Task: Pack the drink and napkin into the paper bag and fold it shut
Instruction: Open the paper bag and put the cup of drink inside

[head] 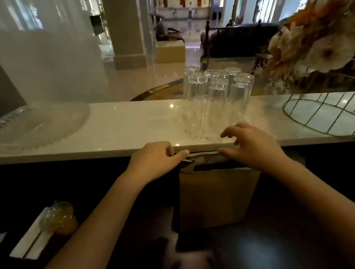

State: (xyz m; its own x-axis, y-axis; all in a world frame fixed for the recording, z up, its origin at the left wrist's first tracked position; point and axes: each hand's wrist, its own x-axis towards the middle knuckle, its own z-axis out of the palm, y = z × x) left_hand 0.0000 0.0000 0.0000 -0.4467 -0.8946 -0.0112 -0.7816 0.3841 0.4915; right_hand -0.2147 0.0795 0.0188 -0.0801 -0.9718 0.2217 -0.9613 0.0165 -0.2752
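A brown paper bag (218, 197) stands upright on the dark lower counter, its mouth open at the top. My left hand (155, 160) pinches the bag's top rim on the left side. My right hand (252, 147) holds the rim on the right, thumb on the edge and fingers spread above it. Far to the lower left stands the drink (59, 218), a clear lidded cup of orange-yellow liquid. White napkins (32, 240) lie beside and under it. Neither sits in the bag.
A pale marble ledge (128, 125) runs just behind the bag. On it stand several upturned clear glasses (218, 100), a glass platter (36, 125) at left and a wire basket (329, 112) at right. Dried flowers (318, 42) hang over the right.
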